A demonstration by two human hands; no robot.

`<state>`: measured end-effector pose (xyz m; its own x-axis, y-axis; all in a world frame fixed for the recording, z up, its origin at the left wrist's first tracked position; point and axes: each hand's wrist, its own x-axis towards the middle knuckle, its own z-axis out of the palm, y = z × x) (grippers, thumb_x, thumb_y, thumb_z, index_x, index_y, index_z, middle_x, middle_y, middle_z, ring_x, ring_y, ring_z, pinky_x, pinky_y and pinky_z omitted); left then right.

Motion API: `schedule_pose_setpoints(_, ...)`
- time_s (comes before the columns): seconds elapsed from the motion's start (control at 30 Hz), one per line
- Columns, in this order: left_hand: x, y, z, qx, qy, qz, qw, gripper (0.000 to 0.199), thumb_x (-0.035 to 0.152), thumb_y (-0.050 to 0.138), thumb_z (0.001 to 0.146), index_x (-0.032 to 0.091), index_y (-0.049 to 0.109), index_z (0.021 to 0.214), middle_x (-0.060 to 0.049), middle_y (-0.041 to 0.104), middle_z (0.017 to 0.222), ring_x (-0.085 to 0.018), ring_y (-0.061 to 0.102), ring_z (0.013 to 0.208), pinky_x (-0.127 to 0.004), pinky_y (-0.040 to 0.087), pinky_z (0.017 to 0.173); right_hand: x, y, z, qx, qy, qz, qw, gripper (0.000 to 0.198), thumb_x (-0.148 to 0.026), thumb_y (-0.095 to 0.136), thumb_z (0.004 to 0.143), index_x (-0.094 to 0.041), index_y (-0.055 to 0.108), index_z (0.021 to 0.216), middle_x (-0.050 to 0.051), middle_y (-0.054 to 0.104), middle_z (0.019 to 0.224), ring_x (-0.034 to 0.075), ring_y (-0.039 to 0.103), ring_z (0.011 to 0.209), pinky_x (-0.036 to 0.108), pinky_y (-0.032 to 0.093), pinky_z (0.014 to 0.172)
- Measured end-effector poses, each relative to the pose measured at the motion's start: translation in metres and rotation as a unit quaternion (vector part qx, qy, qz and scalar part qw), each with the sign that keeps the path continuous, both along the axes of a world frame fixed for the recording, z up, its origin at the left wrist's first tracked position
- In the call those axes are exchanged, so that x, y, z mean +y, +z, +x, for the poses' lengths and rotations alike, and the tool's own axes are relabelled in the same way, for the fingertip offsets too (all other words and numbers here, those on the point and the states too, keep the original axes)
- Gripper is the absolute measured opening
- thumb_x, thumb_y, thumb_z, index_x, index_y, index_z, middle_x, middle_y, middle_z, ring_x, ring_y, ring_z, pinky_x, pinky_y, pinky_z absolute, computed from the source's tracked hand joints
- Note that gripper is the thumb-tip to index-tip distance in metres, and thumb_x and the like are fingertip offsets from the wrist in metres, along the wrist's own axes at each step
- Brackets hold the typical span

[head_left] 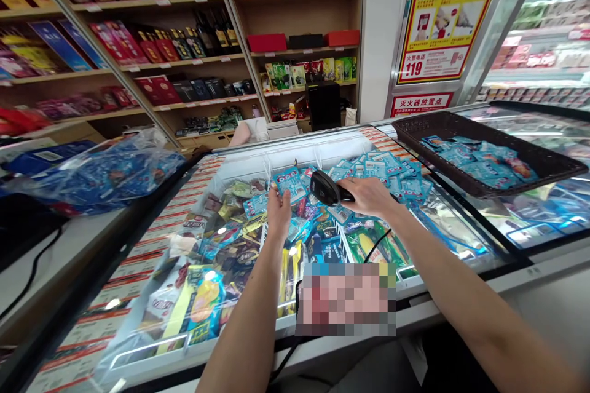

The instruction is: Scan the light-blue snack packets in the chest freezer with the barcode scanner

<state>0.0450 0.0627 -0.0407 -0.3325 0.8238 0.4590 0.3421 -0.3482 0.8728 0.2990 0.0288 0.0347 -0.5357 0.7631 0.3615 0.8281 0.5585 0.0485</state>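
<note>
My right hand [369, 196] is wrapped round the handle of a black barcode scanner [325, 188], whose head points left. A small blue packet [290, 180] with white print stands in front of the scanner, pinched in my left hand [279, 211]. Both hands are over the glass top of a chest freezer [239, 159]. A heap of similar blue packets [387, 168] lies beyond and to the right of my right hand. A black cable [378, 244] runs below my right forearm.
A dark brown tray [465, 187] with more blue packets rests on the freezer at right. At left lies a clear plastic bag [101, 168] of blue packets. Ice creams fill the freezer. A pixelated patch covers something near the front edge. Stocked shelves [304, 51] line the back.
</note>
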Motion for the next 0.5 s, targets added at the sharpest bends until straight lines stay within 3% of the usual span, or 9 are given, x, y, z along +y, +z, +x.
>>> schedule_pose_setpoints(0.5, -0.0036, 0.0038, 0.0028, -0.007, -0.018, -0.034, 0.999, 0.030, 0.047, 0.052, 0.081, 0.021, 0.048, 0.095, 0.005, 0.027, 0.062, -0.008, 0.029, 0.052, -0.021, 0.034, 0.050, -0.0047, -0.0060, -0.0032, 0.000, 0.056, -0.023, 0.998, 0.034, -0.044, 0.046, 0.084, -0.021, 0.055, 0.107, 0.005, 0.065, 0.095, 0.019, 0.060, 0.083, 0.027, 0.035, 0.061)
